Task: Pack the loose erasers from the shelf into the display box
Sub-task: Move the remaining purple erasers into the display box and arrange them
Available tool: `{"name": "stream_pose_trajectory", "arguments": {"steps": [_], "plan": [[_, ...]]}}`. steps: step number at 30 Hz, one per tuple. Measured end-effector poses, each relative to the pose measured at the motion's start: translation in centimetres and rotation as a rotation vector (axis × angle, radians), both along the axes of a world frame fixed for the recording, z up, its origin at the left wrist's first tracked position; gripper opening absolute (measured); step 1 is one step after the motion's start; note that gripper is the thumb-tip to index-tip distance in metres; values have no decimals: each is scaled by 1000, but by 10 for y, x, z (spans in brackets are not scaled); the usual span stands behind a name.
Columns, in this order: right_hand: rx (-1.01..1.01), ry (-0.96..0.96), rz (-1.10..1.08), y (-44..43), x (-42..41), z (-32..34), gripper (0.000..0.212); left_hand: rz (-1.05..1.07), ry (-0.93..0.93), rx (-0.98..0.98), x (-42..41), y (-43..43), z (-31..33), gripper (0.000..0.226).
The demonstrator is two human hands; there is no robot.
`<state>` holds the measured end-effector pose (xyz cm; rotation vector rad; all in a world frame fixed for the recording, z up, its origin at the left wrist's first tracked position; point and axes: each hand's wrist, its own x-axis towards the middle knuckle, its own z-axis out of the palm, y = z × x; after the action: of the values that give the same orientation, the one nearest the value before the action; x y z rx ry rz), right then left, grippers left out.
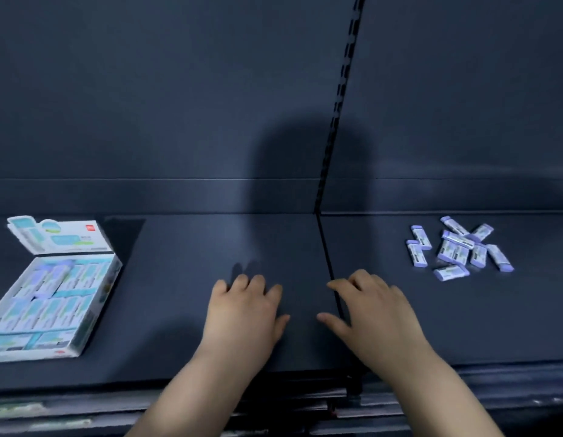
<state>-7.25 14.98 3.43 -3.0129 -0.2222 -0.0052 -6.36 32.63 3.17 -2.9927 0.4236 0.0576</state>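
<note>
1. A dark, matte shelf [185, 310] fills the lower half of the frame, smooth and flat, with a plain dark back panel [148, 89] rising behind it.
2. A thin black seam [326, 257] runs down the shelf just right of centre; above it a slotted upright strip [343, 89] climbs the back panel.
3. The display box [94, 316], white cardboard and rectangular, lies at the lower left of the frame. Its printed lid flap [58, 236] stands tilted back at the far edge.
4. Inside the box, packed erasers [50, 298] lie in flat rows, pale blue and white wrappers side by side; a couple near the upper part sit askew with a lilac tint. The picture is blurred there, so the print cannot be read.
5. The loose erasers [456, 249] form a small scattered heap at the right of the frame, well apart from the box. They are short rectangular blocks with lilac ends and white paper sleeves, some overlapping, some lying singly at the heap's left edge.
6. The left hand [245, 316] rests palm down at lower centre, holding nothing, its fingers [258, 283] loosely apart and curled a little.
7. The right hand [374, 316] lies palm down just beside it, across the seam, also holding nothing, its fingers [337, 285] slightly spread and the thumb pointing toward the left hand.
8. Both bare forearms enter from the bottom edge.
</note>
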Motion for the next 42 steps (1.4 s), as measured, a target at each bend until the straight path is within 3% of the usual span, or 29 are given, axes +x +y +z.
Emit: {"name": "stream_pose_trajectory", "arguments": {"steps": [10,22,36,40,42], "plan": [[-35,47,-70,-59,14,-9,56,-34,2,26,20,-55,-4,48],[-80,76,-35,-215,51,-19,62,16,-5,-82,36,-210,-25,50],[170,137,309,-267,68,-48,41,84,76,20,66,-281,-39,71],[197,196,317,-278,70,-40,55,17,82,-77,56,-276,-30,53],[195,203,266,-282,71,-36,71,5,79,-125,54,-274,-24,57]]}}
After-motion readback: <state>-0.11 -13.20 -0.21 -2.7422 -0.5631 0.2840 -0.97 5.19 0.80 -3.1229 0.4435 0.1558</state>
